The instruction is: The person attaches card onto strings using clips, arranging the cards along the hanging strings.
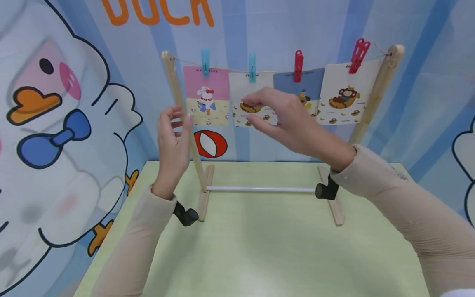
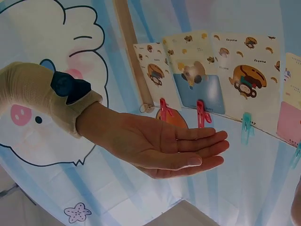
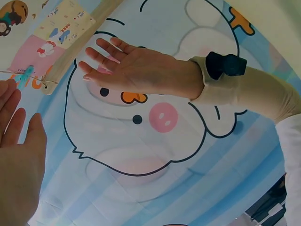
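Four-post-free detail aside, a string runs between two wooden posts, and picture cards hang from it by clothespins. My left hand (image 1: 173, 142) is raised beside the left post (image 1: 174, 80), its fingers loosely bent with nothing in them. My right hand (image 1: 287, 113) hovers before the white monkey card (image 1: 237, 88), thumb and fingers apart, holding nothing. A blue clothespin (image 1: 252, 68) grips that card's top edge. To its left hangs the pink rabbit card (image 1: 193, 82) under another blue clothespin (image 1: 205, 62). The blue card (image 1: 287, 84), partly hidden by my right hand, hangs from a red clothespin (image 1: 298, 66).
Another monkey card (image 1: 334, 82) hangs near the right post (image 1: 375, 95), with red clothespins (image 1: 359, 57) at its top. A white rod (image 1: 259, 189) joins the stand's feet on the pale green table (image 1: 252, 251). Behind is a duck-print backdrop (image 1: 245, 144).
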`<act>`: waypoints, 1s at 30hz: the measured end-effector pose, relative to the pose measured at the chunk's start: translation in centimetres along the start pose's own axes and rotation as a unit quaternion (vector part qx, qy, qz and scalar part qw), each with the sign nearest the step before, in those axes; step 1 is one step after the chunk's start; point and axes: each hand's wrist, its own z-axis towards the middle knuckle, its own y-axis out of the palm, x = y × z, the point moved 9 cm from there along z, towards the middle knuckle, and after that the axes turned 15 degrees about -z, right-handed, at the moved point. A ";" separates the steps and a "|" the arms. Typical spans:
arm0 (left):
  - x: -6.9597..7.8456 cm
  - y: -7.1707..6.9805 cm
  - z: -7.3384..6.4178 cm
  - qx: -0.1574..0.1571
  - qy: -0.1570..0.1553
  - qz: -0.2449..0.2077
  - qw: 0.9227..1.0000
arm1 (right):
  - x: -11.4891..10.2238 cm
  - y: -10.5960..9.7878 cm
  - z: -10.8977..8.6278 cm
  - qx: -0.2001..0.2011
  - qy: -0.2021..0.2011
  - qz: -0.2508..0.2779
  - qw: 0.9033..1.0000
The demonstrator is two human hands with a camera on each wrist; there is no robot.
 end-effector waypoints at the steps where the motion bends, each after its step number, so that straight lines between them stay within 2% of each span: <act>1: 0.1 0.2 -0.2 -0.008 0.005 0.002 1.000 | 0.1 -0.1 -0.4 0.001 -0.002 -0.001 1.000; 7: 0.3 0.8 -1.3 -0.048 0.031 -0.004 0.998 | 0.3 -0.4 -3.2 0.001 -0.019 -0.024 1.000; 14: -0.3 0.8 -2.3 -0.072 0.033 0.007 0.997 | 0.3 -0.5 -5.8 0.003 -0.038 -0.047 0.998; 21: -1.1 0.4 -3.1 -0.086 0.021 0.022 0.996 | 1.1 -0.4 -8.0 -0.009 -0.017 -0.045 0.999; 30: -2.0 0.0 -4.3 -0.114 0.021 0.037 0.993 | 2.3 0.6 -10.8 -0.038 0.012 -0.047 0.998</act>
